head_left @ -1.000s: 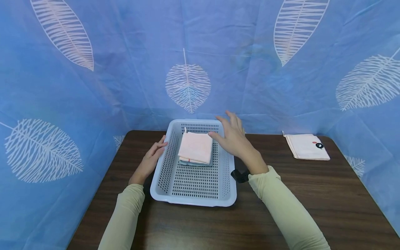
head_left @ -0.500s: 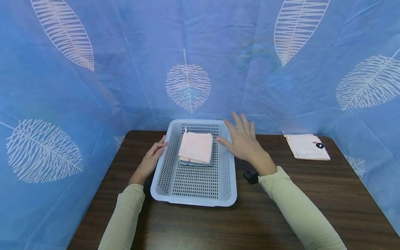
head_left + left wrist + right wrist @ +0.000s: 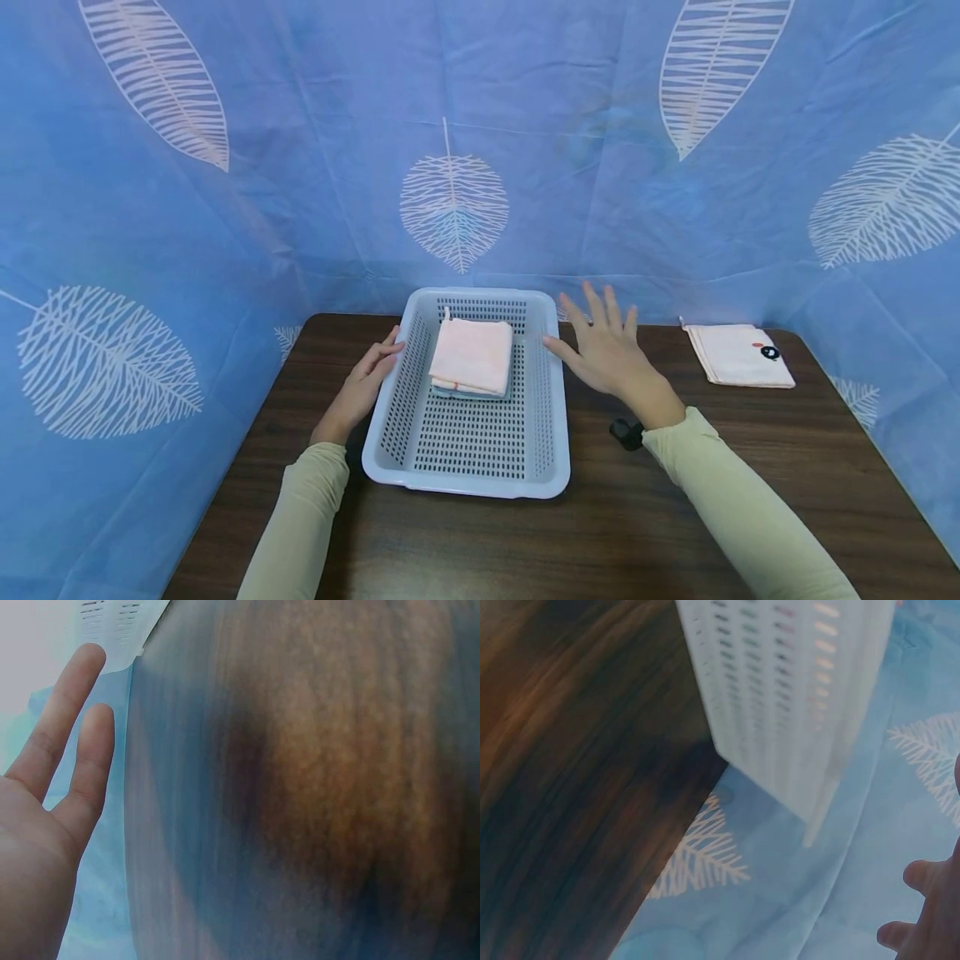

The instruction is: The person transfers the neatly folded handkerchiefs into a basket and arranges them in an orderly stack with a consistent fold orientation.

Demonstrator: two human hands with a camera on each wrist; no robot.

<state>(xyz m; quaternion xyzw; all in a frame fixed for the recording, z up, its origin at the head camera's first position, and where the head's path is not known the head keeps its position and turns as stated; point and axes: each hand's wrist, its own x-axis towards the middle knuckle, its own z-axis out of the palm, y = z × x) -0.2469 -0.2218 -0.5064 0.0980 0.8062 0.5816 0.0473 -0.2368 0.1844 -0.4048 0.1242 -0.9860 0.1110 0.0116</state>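
Note:
A pale blue perforated plastic basket (image 3: 465,483) stands on the table, and folded cloths lie stacked in it. The top cloth (image 3: 471,357) is pale pink with a small hanging loop, and the edge of a blue-green cloth (image 3: 476,397) shows below. My left hand (image 3: 362,387) rests its fingertips on the basket's left rim, fingers fairly straight. To the right of the basket, my right hand (image 3: 609,354) hovers with fingers spread and holds nothing. Farther right lies another folded pink cloth (image 3: 738,356) with a dark round motif.
The dark wooden table (image 3: 465,550) stretches out on both sides of the basket. Behind it and at the sides hangs a blue curtain (image 3: 555,167) with white leaf prints. A black wrist camera (image 3: 627,434) sits on the right wrist.
My right hand has moved right, from above the basket's right side to beyond its right rim, and its fingers have spread. The left hand and the cloths have stayed in place.

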